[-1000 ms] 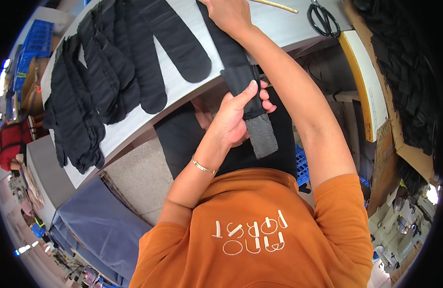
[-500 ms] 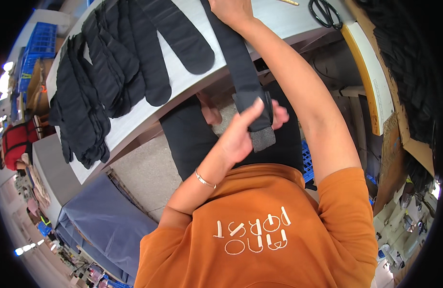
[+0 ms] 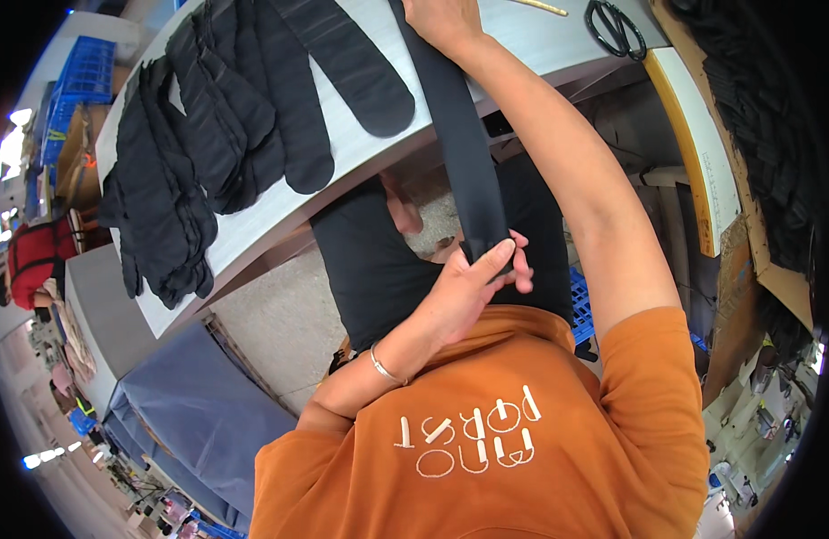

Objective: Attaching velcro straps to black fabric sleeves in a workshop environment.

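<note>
A long black fabric strip runs down from the table top over its edge toward my lap. Its lower end is closed in my left hand, the thumb on top and the fingers bent behind. At the upper edge of the picture my right hand is closed on the strip's upper part; its fingertips are partly cut off. Left of the strip, several black rounded fabric pieces lie overlapping on the table, their ends near its edge.
The light grey table curves across the top. Black-handled scissors lie at its right end, near a white board with a yellow edge. A cardboard box with black material stands at far right. Blue-grey cloth lies at lower left.
My left hand has moved down a little, toward my body, with the strip's end. The grey textured end that showed below it is now out of sight. My right hand stays nearly in place.
</note>
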The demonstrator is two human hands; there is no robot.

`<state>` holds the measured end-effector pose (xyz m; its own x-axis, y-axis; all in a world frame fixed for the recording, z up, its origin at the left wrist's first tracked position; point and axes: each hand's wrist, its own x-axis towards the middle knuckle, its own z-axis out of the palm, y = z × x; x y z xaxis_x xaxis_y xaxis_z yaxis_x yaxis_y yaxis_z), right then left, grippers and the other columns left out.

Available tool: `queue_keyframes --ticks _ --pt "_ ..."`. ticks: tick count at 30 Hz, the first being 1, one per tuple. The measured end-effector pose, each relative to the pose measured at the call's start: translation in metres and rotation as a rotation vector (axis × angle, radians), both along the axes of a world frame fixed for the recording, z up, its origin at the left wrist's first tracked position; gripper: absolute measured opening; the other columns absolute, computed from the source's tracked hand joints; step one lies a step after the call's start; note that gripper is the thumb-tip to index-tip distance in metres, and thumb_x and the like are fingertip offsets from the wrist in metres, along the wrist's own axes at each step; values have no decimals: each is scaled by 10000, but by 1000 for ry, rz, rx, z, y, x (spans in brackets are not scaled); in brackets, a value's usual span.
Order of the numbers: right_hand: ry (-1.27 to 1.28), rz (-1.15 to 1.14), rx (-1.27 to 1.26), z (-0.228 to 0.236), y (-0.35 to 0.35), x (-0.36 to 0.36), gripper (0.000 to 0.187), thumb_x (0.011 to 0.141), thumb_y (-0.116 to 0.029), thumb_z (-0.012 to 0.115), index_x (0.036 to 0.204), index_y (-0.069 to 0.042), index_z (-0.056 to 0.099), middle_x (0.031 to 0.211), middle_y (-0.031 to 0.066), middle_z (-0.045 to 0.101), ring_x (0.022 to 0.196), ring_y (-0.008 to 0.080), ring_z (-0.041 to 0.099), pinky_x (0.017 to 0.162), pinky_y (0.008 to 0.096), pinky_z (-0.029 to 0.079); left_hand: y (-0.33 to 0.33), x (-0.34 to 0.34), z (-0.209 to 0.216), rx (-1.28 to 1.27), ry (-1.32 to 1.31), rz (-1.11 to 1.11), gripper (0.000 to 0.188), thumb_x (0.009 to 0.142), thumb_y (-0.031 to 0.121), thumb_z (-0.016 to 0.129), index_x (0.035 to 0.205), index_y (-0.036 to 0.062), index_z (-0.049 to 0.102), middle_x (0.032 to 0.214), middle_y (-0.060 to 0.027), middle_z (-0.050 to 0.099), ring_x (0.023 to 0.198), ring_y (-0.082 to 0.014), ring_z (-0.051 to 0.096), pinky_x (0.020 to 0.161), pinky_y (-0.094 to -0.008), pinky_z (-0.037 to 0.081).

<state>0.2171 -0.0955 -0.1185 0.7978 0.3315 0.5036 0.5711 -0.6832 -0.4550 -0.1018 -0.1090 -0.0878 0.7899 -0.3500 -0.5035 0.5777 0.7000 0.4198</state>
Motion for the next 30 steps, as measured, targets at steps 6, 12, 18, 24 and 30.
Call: queue_keyframes --ticks 6,12,18,24,30 --pt "10 -14 -4 5 6 -1 294 954 -274 579 892 5 645 889 225 690 828 411 674 732 503 522 24 39 -11 -92 -35 98 407 1025 301 553 1264 -25 506 1027 -108 681 1071 -263 662 1007 -390 504" --pt "13 -11 -15 0 6 2 292 956 -275 576 887 1 644 898 215 691 831 405 675 733 503 523 11 12 4 113 -74 71 368 1039 281 536 1244 -23 506 829 -7 537 920 -162 533 917 -330 439" --pt "-19 -37 -5 -4 10 5 284 949 -273 580 883 -5 648 883 210 689 824 399 677 737 503 527 20 -14 21 167 -55 80 402 1022 268 566 1280 -32 493 815 -7 538 927 -171 543 983 -362 412" --pt "19 -71 58 -8 14 14 288 943 -283 588 876 -13 661 880 221 696 818 402 683 742 497 534 20 -54 27 29 20 -253 332 1007 228 589 1234 -7 533 887 -30 583 888 -142 571 897 -290 460" --pt "26 -98 53 2 12 15 303 933 -307 605 887 -16 672 869 227 699 816 410 685 729 501 536 60 -74 -12 393 45 207 284 965 229 662 1163 62 543 1051 -61 642 1009 -167 622 957 -343 498"
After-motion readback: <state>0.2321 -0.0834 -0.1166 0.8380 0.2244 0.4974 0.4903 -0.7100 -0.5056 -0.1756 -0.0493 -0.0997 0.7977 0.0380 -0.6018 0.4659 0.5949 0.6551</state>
